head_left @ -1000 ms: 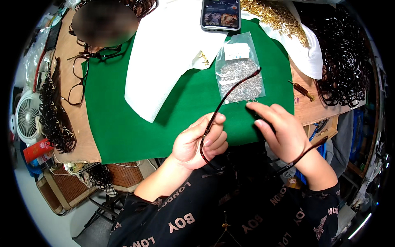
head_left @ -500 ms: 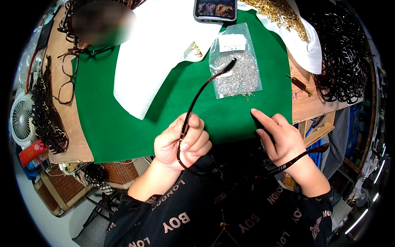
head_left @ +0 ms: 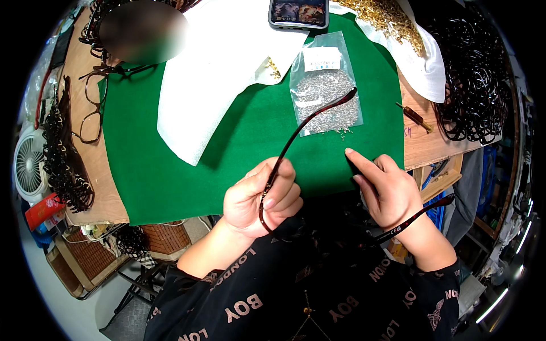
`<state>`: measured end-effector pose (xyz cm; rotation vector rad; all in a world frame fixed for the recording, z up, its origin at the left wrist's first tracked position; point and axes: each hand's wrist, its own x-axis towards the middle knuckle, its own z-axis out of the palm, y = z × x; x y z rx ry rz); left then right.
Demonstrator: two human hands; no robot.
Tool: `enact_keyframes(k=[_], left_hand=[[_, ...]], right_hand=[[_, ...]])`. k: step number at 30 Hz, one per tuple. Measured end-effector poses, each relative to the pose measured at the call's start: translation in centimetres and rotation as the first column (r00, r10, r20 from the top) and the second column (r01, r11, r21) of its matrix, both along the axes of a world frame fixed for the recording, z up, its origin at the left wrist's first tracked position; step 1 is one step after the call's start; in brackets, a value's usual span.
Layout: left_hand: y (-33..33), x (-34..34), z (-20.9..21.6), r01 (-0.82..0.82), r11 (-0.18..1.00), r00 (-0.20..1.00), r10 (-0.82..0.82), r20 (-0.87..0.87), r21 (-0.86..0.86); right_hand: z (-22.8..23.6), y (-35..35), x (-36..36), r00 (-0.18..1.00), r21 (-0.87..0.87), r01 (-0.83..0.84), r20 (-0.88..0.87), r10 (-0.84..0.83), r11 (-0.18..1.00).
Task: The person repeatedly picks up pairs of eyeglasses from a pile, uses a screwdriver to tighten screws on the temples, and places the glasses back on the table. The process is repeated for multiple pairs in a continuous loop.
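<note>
Near the middle, my left hand (head_left: 264, 199) is closed around a dark tortoiseshell eyeglass frame (head_left: 301, 126) by one temple, close to its hinge. That temple curves up and right, its tip crossing in front of a clear plastic bag (head_left: 327, 99) of tiny silvery screws. The other temple (head_left: 401, 227) passes over my right wrist. What lies between the temples is hard to make out against my black shirt. My right hand (head_left: 389, 193) hovers at the front edge of the green mat (head_left: 142, 170), index finger stretched out and thumb apart. Nothing shows between them.
Several loose screws (head_left: 343, 132) lie below the bag. A phone (head_left: 298, 14) and white cloth (head_left: 199, 96) are at the back. Brass-coloured parts (head_left: 392, 23) lie back right, beside a screwdriver (head_left: 418, 118) and piled dark frames (head_left: 472, 85). More frames (head_left: 91, 125) and a fan (head_left: 32, 162) are left.
My left hand has shifted slightly right, and the raised temple has tilted right, so its tip now reaches the bag's right side. My right hand has barely moved.
</note>
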<state>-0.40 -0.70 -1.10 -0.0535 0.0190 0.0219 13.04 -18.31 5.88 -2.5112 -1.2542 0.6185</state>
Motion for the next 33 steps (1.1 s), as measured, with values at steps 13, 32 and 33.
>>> enact_keyframes(k=[13, 32, 33], left_hand=[[-0.3, 0.4, -0.7, 0.051, 0.998, 0.999, -0.050, 0.010, -0.034], [-0.1, 0.0, -0.9, 0.099, 0.990, 0.995, -0.097, -0.021, 0.098], [0.0, 0.0, -0.9, 0.112, 0.989, 0.994, -0.109, -0.030, 0.098]], right_hand=[[2.4, 2.6, 0.6, 0.229, -0.131, 0.253, -0.955, -0.191, 0.959], [2.2, 5.0, -0.2, -0.054, -0.146, 0.263, -0.989, -0.137, 0.954], [2.4, 5.1, -0.2, -0.097, -0.189, 0.275, -0.981, -0.169, 0.943]])
